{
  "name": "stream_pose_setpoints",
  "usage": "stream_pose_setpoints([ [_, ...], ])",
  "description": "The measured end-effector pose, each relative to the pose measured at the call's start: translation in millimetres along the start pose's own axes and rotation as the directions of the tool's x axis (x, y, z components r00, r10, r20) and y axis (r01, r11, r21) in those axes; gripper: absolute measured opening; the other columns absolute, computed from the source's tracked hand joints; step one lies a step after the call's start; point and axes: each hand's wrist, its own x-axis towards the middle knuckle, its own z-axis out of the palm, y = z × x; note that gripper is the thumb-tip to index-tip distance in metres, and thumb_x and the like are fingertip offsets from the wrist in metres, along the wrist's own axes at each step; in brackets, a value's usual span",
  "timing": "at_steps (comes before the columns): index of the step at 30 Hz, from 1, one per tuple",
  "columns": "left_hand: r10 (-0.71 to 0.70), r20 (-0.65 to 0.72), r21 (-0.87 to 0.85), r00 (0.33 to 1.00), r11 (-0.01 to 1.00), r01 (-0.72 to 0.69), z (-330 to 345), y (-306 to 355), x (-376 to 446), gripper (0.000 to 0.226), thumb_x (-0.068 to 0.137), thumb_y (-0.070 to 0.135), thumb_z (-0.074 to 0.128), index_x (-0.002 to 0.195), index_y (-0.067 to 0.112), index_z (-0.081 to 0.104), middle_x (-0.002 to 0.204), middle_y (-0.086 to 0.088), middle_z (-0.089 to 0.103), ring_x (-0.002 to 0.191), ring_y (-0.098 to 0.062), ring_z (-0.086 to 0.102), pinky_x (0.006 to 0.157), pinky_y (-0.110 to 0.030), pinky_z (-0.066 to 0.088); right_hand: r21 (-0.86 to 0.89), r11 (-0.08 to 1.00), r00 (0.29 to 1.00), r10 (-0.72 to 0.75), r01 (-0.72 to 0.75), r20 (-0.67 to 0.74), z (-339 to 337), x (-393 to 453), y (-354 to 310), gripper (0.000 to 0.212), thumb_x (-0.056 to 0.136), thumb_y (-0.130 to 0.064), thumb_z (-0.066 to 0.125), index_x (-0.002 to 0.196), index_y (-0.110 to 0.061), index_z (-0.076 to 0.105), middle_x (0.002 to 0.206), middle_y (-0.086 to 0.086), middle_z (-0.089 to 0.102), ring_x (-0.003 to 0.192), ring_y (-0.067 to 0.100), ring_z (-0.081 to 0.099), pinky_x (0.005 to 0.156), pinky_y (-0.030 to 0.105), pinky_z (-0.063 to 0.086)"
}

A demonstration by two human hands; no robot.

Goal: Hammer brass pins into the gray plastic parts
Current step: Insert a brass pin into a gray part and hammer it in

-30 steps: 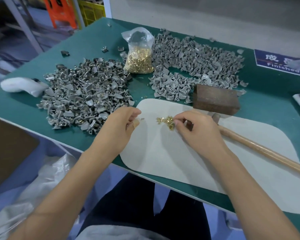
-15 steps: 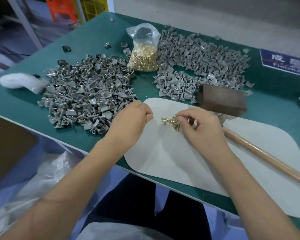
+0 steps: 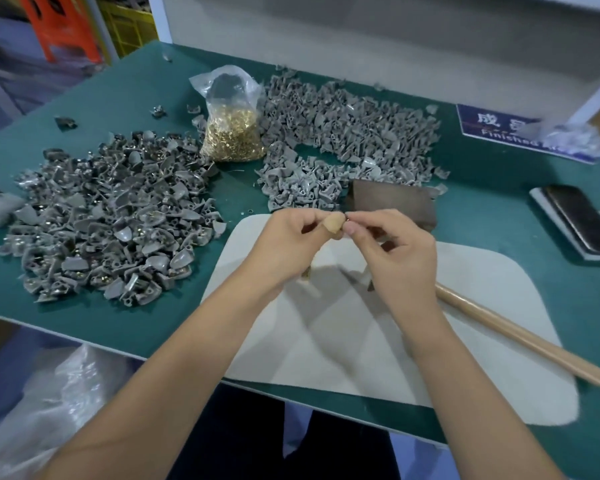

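Observation:
My left hand (image 3: 288, 244) and my right hand (image 3: 395, 251) meet fingertip to fingertip above the far edge of the white mat (image 3: 413, 358). The left thumb wears tan tape and pinches a small gray plastic part that is mostly hidden. My right finger and thumb pinch a tiny dark pin (image 3: 346, 217) against it. The wooden hammer lies on the mat, head (image 3: 392, 202) just behind my hands, handle (image 3: 520, 337) running to the lower right. A clear bag of brass pins (image 3: 232, 136) stands further back.
A heap of gray parts with metal in them (image 3: 108, 220) lies on the left of the green table (image 3: 499, 209). A heap of plain gray parts (image 3: 347, 133) lies behind the hammer. At the right sit a phone (image 3: 582, 220) and a blue sign (image 3: 492, 129).
Both hands have lifted off the mat and come together. The right hand left the small cluster of brass pins, which my hands now hide. The camera has tilted up.

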Motion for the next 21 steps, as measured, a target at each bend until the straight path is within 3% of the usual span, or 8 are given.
stream_pose_setpoints([
  [3, -0.027, 0.044, -0.046, 0.999, 0.999, 0.029, 2.6, 1.4, 10.3, 0.022, 0.1, 0.029, 0.065, 0.085, 0.024, 0.079, 0.069, 0.006, 0.069, 0.051, -0.004, 0.038, 0.046, -0.015, 0.031, -0.056, 0.997, 0.997, -0.056, 0.054, -0.047, -5.9, 3.7, 1.7, 0.007, 0.091, -0.012, 0.077, 0.097, -0.014, 0.08, 0.091, -0.006, 0.073, 0.086, 0.017, 0.067, 0.07, 0.025, 0.048],
  [5, 0.05, 0.031, 0.093, 0.998, 0.994, -0.053, -0.3, 1.1, 22.8, 0.018, 0.101, 0.025, 0.063, 0.098, 0.021, 0.08, 0.083, 0.002, 0.076, 0.057, -0.002, 0.052, 0.053, -0.015, 0.042, -0.123, 0.989, 0.993, -0.092, 0.082, -0.075, -10.5, 6.4, 4.6, 0.005, 0.094, -0.012, 0.073, 0.096, -0.015, 0.077, 0.092, -0.009, 0.071, 0.088, 0.017, 0.067, 0.073, 0.025, 0.05],
  [6, 0.115, 0.009, 0.24, 0.993, 0.964, -0.114, -3.9, 0.5, 30.8, 0.017, 0.102, 0.023, 0.061, 0.106, 0.021, 0.077, 0.092, 0.007, 0.077, 0.071, 0.001, 0.062, 0.065, -0.016, 0.048, -0.157, 0.984, 0.99, -0.101, 0.084, -0.101, -13.2, 7.7, 6.7, 0.005, 0.095, -0.013, 0.071, 0.095, -0.015, 0.076, 0.092, -0.009, 0.069, 0.088, 0.015, 0.066, 0.075, 0.023, 0.049],
  [8, 0.213, -0.003, 0.609, 0.977, 0.776, -0.168, -11.9, -1.2, 46.1, 0.024, 0.104, 0.019, 0.055, 0.12, 0.028, 0.069, 0.11, 0.014, 0.072, 0.105, -0.004, 0.062, 0.085, -0.027, 0.051, -0.206, 0.977, 0.982, -0.099, 0.064, -0.162, -18.9, 9.8, 11.7, 0.006, 0.096, -0.013, 0.07, 0.095, -0.018, 0.074, 0.091, -0.008, 0.068, 0.086, 0.011, 0.064, 0.076, 0.018, 0.046],
  [10, 0.235, 0.062, 0.792, 0.97, 0.579, -0.191, -15.0, -6.0, 58.4, 0.032, 0.103, 0.018, 0.055, 0.131, 0.031, 0.062, 0.125, 0.009, 0.064, 0.123, -0.015, 0.05, 0.094, -0.036, 0.047, -0.227, 0.973, 0.976, -0.085, 0.038, -0.2, -22.7, 10.2, 16.5, 0.007, 0.096, -0.014, 0.069, 0.095, -0.019, 0.073, 0.09, -0.007, 0.068, 0.083, 0.01, 0.063, 0.075, 0.02, 0.047],
  [14, 0.202, 0.237, 0.821, 0.95, 0.482, -0.308, -7.1, -15.0, 73.8, 0.041, 0.099, 0.031, 0.063, 0.139, 0.028, 0.058, 0.125, 0.002, 0.057, 0.124, -0.021, 0.04, 0.102, -0.038, 0.037, -0.287, 0.958, 0.979, -0.076, 0.019, -0.189, -23.6, 7.0, 22.5, 0.006, 0.095, -0.013, 0.069, 0.095, -0.017, 0.073, 0.09, -0.004, 0.067, 0.084, 0.012, 0.063, 0.076, 0.026, 0.05],
  [18, 0.213, 0.274, 0.835, 0.938, 0.432, -0.342, -3.5, -17.8, 85.3, 0.039, 0.099, 0.03, 0.064, 0.138, 0.027, 0.06, 0.118, 0.002, 0.054, 0.118, -0.021, 0.039, 0.094, -0.035, 0.032, -0.307, 0.952, 0.978, -0.06, -0.004, -0.199, -22.4, 5.0, 24.7, 0.006, 0.094, -0.01, 0.07, 0.094, -0.015, 0.073, 0.09, -0.004, 0.067, 0.084, 0.01, 0.063, 0.076, 0.022, 0.048],
  [21, 0.198, 0.279, 0.837, 0.94, 0.429, -0.339, -6.7, -14.2, 92.4, 0.037, 0.097, 0.029, 0.068, 0.133, 0.024, 0.065, 0.115, 0.001, 0.059, 0.115, -0.023, 0.042, 0.093, -0.038, 0.039, -0.299, 0.954, 0.974, -0.041, -0.028, -0.222, -22.5, 4.4, 25.1, 0.007, 0.094, -0.01, 0.07, 0.094, -0.016, 0.073, 0.09, -0.004, 0.068, 0.084, 0.01, 0.062, 0.077, 0.019, 0.046],
])
